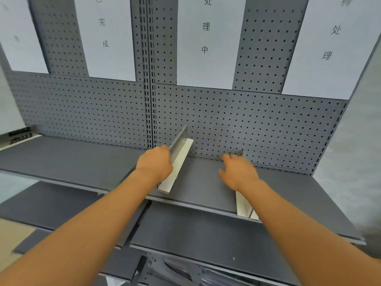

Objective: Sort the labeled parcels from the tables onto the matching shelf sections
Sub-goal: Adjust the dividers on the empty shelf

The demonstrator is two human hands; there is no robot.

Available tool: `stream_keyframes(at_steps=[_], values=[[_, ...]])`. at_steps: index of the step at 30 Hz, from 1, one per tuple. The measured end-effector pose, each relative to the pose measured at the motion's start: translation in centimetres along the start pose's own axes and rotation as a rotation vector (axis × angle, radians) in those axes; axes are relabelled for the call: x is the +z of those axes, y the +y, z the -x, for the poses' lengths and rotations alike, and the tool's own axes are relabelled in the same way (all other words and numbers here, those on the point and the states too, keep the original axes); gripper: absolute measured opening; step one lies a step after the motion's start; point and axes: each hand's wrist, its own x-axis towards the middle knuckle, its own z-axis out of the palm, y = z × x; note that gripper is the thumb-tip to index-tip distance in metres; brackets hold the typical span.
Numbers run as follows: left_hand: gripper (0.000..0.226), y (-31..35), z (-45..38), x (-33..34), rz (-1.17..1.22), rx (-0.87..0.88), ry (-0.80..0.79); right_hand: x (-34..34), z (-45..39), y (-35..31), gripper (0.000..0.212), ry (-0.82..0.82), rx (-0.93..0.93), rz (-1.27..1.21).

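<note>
Currently zero parcels shelved: left hand (155, 164) grips a divider (179, 153), right hand (239, 172) grasps another divider (243, 203) beneath it.

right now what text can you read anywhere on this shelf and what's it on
"完成" on the left white paper sheet on the pegboard; a character above it is cut off.
"处理中" on the middle white sheet.
"处理" on the right white sheet; the character above it is too blurred to read.
The far-left sheet bears only blurred marks.
</note>
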Motion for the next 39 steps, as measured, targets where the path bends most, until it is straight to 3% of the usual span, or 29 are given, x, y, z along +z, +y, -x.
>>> stream_keyframes(at_steps=[7, 18, 27, 39], values=[[0.017, -6.8, -0.9, -0.2, -0.011, -0.032, -0.008, -0.2, -1.2, -8.1, 0.042, 0.063, -0.129, 0.005], [0.024, -15.1, -2.9, 3.0, 0.052, -0.029, -0.084, 1.8, -2.3, -17.3, 0.054, -0.011, 0.009, -0.066], [0.026, -16.3, -4.4, 5.6, 0.076, -0.029, -0.152, 3.3, -2.2, -18.7, 0.044, -0.092, 0.086, -0.125], [0.034, -16.5, -4.7, 5.1, -0.029, -0.024, -0.192, 3.2, -3.0, -19.5, 0.043, -0.119, 0.004, -0.164]])
